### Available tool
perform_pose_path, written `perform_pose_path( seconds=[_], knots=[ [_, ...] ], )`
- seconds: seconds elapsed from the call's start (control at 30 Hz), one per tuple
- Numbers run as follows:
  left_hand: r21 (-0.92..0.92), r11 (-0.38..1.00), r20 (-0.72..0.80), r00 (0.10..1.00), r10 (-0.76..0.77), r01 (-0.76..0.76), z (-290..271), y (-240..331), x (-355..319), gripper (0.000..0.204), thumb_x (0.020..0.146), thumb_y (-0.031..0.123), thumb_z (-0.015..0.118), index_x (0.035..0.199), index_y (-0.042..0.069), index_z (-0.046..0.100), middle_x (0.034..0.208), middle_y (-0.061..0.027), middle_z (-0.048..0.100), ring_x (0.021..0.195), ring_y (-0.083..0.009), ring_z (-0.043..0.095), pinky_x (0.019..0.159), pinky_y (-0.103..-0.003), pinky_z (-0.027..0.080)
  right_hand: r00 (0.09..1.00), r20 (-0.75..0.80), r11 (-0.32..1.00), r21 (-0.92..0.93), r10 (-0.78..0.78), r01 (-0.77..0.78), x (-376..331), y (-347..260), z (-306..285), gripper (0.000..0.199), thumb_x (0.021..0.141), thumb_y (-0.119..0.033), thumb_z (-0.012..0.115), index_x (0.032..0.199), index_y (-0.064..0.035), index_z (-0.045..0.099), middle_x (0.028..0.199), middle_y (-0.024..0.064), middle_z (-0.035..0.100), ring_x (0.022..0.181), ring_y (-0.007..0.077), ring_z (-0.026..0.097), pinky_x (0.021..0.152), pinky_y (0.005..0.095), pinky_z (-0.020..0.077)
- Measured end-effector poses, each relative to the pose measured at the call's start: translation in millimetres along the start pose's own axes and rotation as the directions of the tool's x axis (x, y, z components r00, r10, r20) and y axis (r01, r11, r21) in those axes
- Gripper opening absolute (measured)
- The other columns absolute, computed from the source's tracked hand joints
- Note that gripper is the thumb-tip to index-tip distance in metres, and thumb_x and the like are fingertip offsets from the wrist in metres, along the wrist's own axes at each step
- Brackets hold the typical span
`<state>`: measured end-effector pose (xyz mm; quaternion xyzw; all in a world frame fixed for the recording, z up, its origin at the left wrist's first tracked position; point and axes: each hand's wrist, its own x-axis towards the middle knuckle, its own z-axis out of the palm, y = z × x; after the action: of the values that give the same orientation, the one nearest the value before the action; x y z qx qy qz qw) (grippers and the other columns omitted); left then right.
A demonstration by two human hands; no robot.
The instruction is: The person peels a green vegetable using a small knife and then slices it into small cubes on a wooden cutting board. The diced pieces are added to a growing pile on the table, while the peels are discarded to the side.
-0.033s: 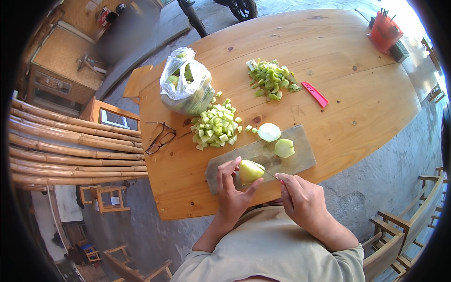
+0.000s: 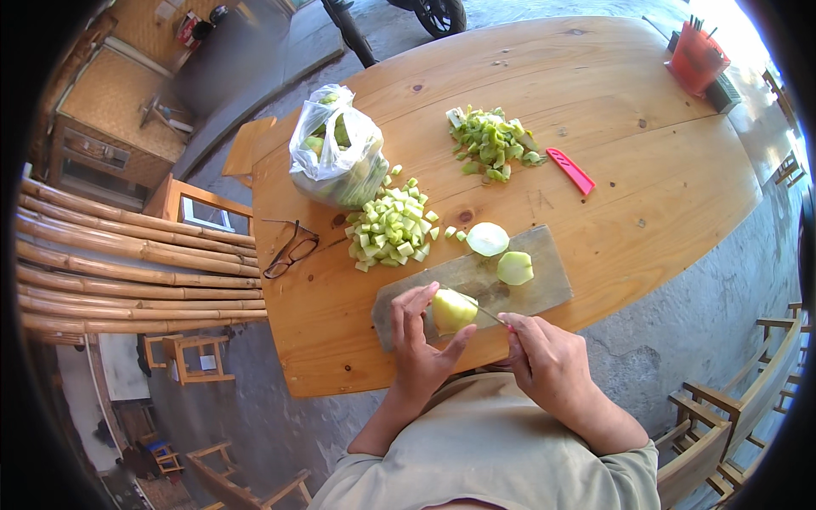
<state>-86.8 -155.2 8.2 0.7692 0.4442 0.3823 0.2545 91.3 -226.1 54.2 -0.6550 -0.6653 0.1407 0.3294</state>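
A peeled pale green fruit (image 2: 453, 312), its exact kind unclear, is cradled between the thumb and fingers of my left hand (image 2: 422, 344) over the near side of a grey cutting board (image 2: 398, 308). My right hand (image 2: 548, 355) is closed round a knife (image 2: 491, 316) whose handle is mostly hidden in the fist. The blade's tip meets the fruit's right side. Farther right on the board sits another peeled piece (image 2: 515, 268). A halved piece (image 2: 487, 239) with its pale cut face up lies at the board's far edge.
Beyond the board are a pile of pale green cubes (image 2: 391, 228), a plastic bag of green fruit (image 2: 337, 157), green peelings (image 2: 493, 143) and a pink blade sheath (image 2: 570, 172). Eyeglasses (image 2: 293, 251) rest near the table's left edge. A red container (image 2: 695, 59) stands far right.
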Motion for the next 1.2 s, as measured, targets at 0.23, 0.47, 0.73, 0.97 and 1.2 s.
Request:
perform_pose_path(
  seconds=[0.23,0.47,0.73,0.97,1.2],
  knots=[
    [0.004,0.99,0.209,0.969,0.134,-0.138,-25,-9,25,0.053,0.076,0.027,0.081,0.119,0.006,0.057,0.104,-0.0126,0.06,0.097,-0.031,0.058,0.085,-0.04,0.049,0.997,-0.053,0.998,-0.016,0.063,-0.064,-1,6,-3,0.016,0.087,-0.006,0.061,0.103,-0.0046,0.063,0.08,0.0083,0.066,0.063,0.0236,0.065,0.052,0.0334,0.0516],
    [0.174,0.972,0.084,0.981,-0.177,0.161,-15,7,0,0.056,0.069,0.044,0.084,0.091,0.003,0.052,0.075,-0.0074,0.059,0.065,-0.0205,0.059,0.059,-0.033,0.05,0.994,-0.038,0.995,0.004,0.105,-0.105,-12,13,-2,0.014,0.089,-0.007,0.061,0.102,-0.0043,0.063,0.081,0.0091,0.067,0.065,0.025,0.066,0.055,0.0339,0.0527],
    [-0.121,0.974,0.014,0.981,-0.191,0.192,-5,-2,-12,0.064,0.07,0.041,0.085,0.107,0.002,0.05,0.081,-0.007,0.058,0.066,-0.0166,0.06,0.06,-0.029,0.051,0.987,0.078,0.988,0.05,0.143,-0.147,-15,10,7,0.013,0.09,-0.005,0.059,0.101,-0.0014,0.063,0.087,0.0139,0.067,0.072,0.0316,0.066,0.061,0.038,0.0537],
    [-0.019,0.995,0.184,0.978,-0.098,0.103,-18,-4,-11,0.075,0.07,0.042,0.084,0.125,0.006,0.049,0.106,-0.0132,0.057,0.089,-0.0224,0.059,0.076,-0.034,0.05,0.99,0.077,0.992,0.022,0.122,-0.124,-14,7,13,0.012,0.091,-0.01,0.059,0.1,-0.0037,0.062,0.081,0.0116,0.066,0.067,0.0289,0.066,0.056,0.0368,0.0533],
    [0.137,0.985,0.219,0.973,0.071,-0.103,-20,-1,3,0.069,0.071,0.033,0.084,0.123,0.007,0.049,0.117,-0.012,0.057,0.108,-0.0312,0.054,0.096,-0.045,0.04,0.988,0.033,0.988,0.02,0.153,-0.154,-17,11,10,0.014,0.093,-0.012,0.058,0.103,-0.004,0.061,0.082,0.0131,0.067,0.066,0.0301,0.066,0.055,0.038,0.053]
  ],
)
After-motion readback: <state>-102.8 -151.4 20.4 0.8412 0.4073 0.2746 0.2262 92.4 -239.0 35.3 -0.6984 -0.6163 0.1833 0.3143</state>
